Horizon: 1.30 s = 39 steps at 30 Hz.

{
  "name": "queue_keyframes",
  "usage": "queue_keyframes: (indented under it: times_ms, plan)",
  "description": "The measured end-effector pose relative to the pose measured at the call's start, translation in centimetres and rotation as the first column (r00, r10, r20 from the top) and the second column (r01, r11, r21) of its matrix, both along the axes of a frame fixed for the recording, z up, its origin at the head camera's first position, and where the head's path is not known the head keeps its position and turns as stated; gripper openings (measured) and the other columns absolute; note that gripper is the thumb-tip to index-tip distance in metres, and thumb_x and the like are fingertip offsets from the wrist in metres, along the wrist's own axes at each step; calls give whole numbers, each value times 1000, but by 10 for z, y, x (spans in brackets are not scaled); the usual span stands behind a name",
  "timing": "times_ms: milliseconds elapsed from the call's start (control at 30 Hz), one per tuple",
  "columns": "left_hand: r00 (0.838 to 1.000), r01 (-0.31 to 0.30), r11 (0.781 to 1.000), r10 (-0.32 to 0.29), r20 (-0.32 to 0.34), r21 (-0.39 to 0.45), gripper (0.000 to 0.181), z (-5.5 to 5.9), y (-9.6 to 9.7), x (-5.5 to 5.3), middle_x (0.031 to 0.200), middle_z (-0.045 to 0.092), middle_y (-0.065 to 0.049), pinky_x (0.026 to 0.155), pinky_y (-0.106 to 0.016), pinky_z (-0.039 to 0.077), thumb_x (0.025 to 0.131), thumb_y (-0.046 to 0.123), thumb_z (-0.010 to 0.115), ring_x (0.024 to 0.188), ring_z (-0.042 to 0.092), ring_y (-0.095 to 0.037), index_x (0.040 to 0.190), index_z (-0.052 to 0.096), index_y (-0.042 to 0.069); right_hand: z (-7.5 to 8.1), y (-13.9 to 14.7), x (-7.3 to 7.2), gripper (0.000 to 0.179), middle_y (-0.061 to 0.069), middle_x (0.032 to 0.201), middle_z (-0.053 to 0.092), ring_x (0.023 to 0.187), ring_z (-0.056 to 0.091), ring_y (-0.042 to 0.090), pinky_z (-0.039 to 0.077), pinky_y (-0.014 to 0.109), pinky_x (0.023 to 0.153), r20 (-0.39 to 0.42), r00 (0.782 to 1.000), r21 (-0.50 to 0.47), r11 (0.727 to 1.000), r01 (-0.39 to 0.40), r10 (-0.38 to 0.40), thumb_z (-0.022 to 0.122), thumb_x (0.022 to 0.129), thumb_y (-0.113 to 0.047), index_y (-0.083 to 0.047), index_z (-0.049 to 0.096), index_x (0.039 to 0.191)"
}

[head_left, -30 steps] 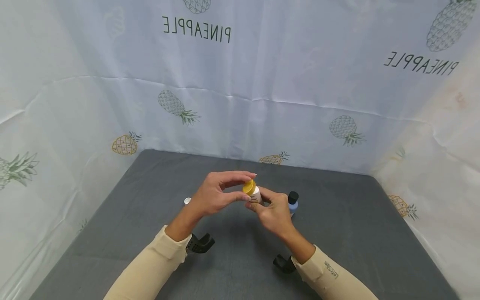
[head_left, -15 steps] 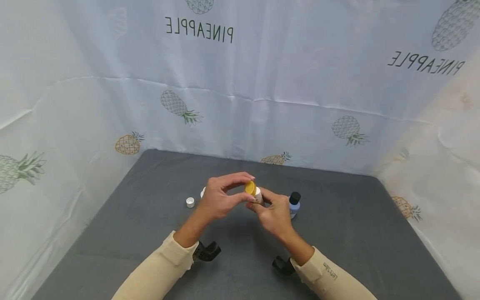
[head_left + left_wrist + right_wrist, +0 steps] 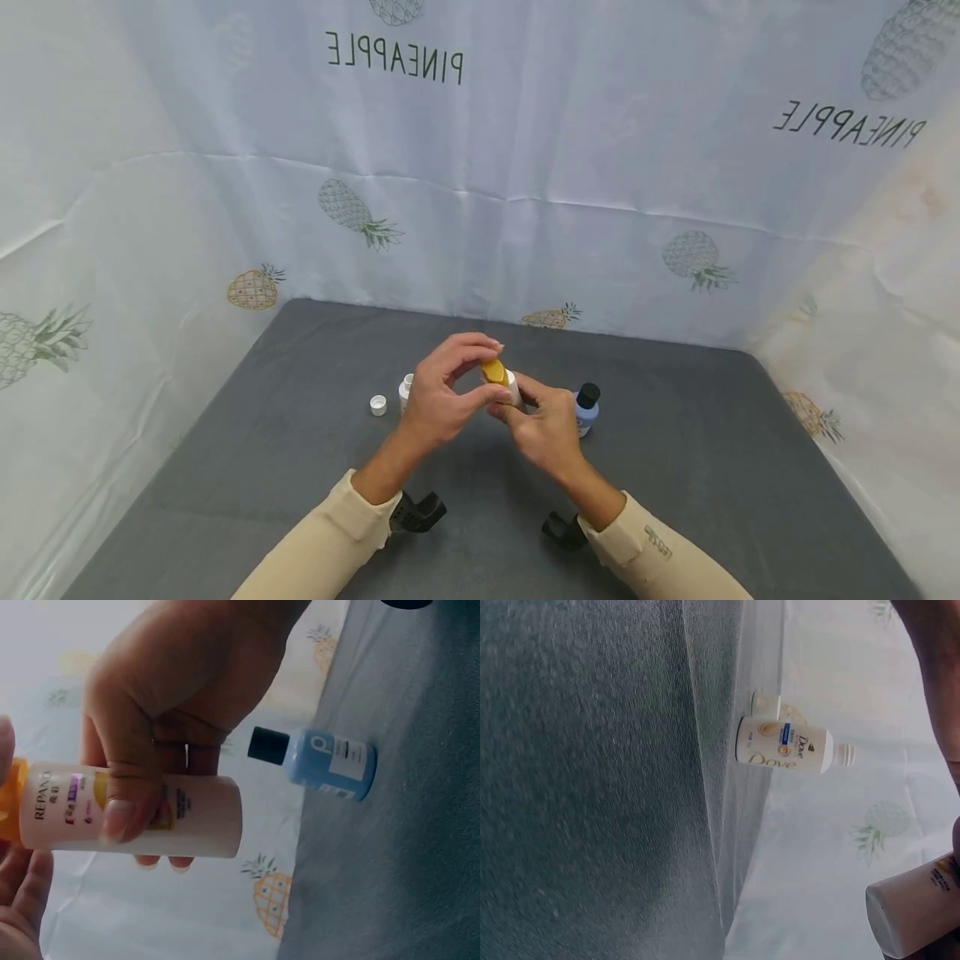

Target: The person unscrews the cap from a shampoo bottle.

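Note:
My left hand (image 3: 438,392) pinches the yellow cap (image 3: 493,372) of a small bottle between thumb and fingers. The right hand (image 3: 551,423) grips that bottle's whitish body (image 3: 210,817), thumb on the label and fingers around the far side. The bottle is held above the table, tilted, its cap end towards the left hand. In the left wrist view the orange-yellow cap (image 3: 11,802) meets the bottle's top at the left edge; I cannot tell whether it is loose. The bottle's base (image 3: 889,926) shows in the right wrist view.
A blue bottle with a black cap (image 3: 587,410) stands just beyond the right hand. An uncapped white Dove bottle (image 3: 787,746) stands upright behind the left hand, with a loose white cap (image 3: 378,406) beside it. Grey cloth covers the table (image 3: 712,467); a patterned curtain hangs behind.
The left hand has turned and shifted slightly left with the yellow cap, which is angled differently. More of the white Dove bottle now shows behind it. The right hand has hardly moved.

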<state>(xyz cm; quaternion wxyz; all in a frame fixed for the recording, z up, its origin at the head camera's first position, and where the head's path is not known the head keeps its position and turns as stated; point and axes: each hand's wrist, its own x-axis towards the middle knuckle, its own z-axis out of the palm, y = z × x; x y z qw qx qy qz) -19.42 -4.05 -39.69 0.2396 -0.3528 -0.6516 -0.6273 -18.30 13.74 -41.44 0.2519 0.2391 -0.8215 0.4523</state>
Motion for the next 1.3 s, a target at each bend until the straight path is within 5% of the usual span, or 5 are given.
queue_keyframes:
  times_ms: [300,700,900,1133,1300]
  plan:
    - [996,79,995,-80,-27,-56,36,5,-10,-2,123,73,-26,101,-34,60,84,-10,80,120,72,-22,119,73,-5,0,1,-2,36,12,100,82,84,80,21,64,32,68,-1,1000,-7,1000,-24,24,89,78,-2,-6,80,113]
    - [996,-25,998,29,-79,51,31,-3,2,1,108,75,-23,92,-29,63,80,-11,84,102,75,-18,108,76,-2,1,0,-2,34,12,99,82,83,80,22,64,41,66,-30,999,7,1000,-10,10,89,79,-6,-6,81,112]
    - [996,-64,996,67,-57,60,31,-5,8,1,107,71,-20,90,-24,62,80,-10,84,99,72,-15,108,73,-1,-1,0,-2,35,11,97,82,72,74,14,59,29,60,-9,1000,19,1000,2,-2,90,79,-9,-6,81,113]
    - [991,-134,991,134,1,23,30,-3,12,3,108,68,-14,93,-25,62,81,-3,87,98,71,-19,106,72,2,-1,0,-3,34,-2,60,62,49,43,10,36,21,46,-11,1000,22,1000,-4,5,90,81,-12,-8,81,113]
    - [997,-76,997,76,3,22,37,-1,7,3,117,67,-17,98,-27,60,81,-5,86,109,70,-15,114,71,1,1,1,-2,34,2,74,76,60,66,13,52,22,54,22,1000,11,1000,-10,10,90,80,-10,-8,81,113]
